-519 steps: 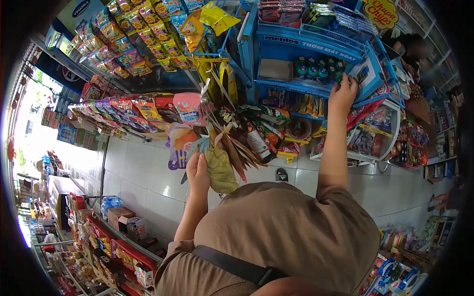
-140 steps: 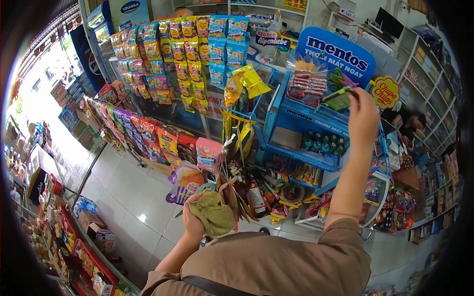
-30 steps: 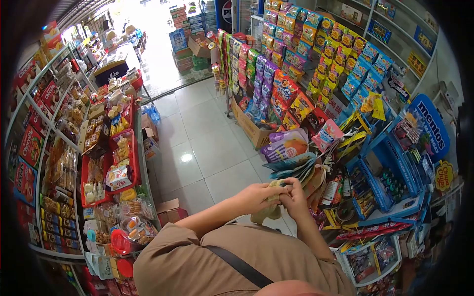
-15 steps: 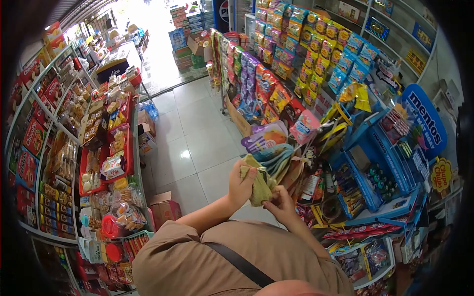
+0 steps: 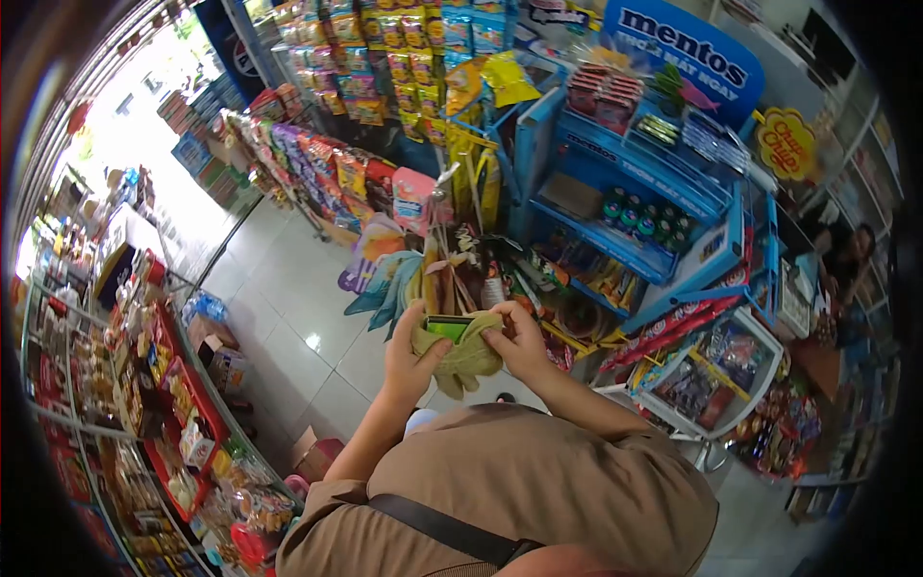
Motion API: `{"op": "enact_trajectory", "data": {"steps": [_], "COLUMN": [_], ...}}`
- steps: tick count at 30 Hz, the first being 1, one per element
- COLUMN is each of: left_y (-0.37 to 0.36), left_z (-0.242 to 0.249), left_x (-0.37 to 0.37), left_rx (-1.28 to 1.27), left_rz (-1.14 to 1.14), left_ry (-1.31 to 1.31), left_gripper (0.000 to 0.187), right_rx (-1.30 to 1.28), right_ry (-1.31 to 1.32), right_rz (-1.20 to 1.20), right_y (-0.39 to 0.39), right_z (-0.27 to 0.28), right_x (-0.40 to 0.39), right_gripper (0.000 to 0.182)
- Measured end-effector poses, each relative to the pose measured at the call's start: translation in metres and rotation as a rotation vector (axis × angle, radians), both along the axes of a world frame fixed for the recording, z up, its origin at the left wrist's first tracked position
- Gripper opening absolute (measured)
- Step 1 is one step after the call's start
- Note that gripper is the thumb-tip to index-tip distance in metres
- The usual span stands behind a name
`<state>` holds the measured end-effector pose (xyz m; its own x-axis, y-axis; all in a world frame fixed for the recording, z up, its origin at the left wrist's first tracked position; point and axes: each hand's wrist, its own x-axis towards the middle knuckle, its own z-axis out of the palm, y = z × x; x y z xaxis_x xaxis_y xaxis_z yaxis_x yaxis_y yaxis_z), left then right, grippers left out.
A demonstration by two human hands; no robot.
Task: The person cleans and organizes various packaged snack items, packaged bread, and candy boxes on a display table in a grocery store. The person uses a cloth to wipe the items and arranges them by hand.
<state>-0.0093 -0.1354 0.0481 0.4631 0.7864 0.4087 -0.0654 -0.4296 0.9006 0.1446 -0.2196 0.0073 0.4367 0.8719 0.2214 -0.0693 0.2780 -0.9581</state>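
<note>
1. head view: the left hand, partly closed, grips what is probably a green pack inside a cloth; the right hand pinches the cloth.
2. the pack is off the blue rack, only partly covered.

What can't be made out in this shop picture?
All in the head view:
- green packet: lower part hidden by the olive cloth; print too small.
- left hand and right hand: some fingers hidden by the cloth.
- shoe: mostly behind the brown shirt.
- person at right: dark, blurred.
</note>
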Motion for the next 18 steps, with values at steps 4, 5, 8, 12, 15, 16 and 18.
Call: {"op": "enact_trajectory", "data": {"steps": [4,5,8,12,15,16,18], "left_y": [0.010,0.015,0.033,0.046,0.053,0.055,0.061], "left_z": [0.003,0.001,-0.002,-0.013,-0.018,-0.017,-0.010], "left_x": [-0.003,-0.001,-0.001,-0.011,-0.017,-0.020,-0.024], "left_rx": [-0.002,0.124,0.234,0.148,0.167,0.139,0.079], "left_rz": [0.004,0.108,0.249,0.137,0.053,0.001,-0.105], "left_ry": [0.126,0.112,0.025,-0.047,0.036,0.070,0.137], "left_gripper": [0.027,0.025,0.019,0.023,0.019,0.020,0.023], "right_rx": [-0.017,0.018,0.056,0.034,0.055,0.050,0.011], "right_ry": [-0.590,-0.516,-0.149,-0.060,-0.246,-0.247,-0.130], "right_rz": [-0.243,-0.208,-0.050,0.055,0.008,0.002,0.079], "right_y": [-0.006,-0.005,-0.001,0.009,0.014,0.011,0.007], "right_z": [0.012,0.011,0.010,0.001,0.007,0.013,0.022], "right_x": [0.008,0.008,0.007,-0.004,-0.006,-0.006,-0.002], "right_gripper": [0.018,0.017,0.016,0.017,0.017,0.018,0.018]}}
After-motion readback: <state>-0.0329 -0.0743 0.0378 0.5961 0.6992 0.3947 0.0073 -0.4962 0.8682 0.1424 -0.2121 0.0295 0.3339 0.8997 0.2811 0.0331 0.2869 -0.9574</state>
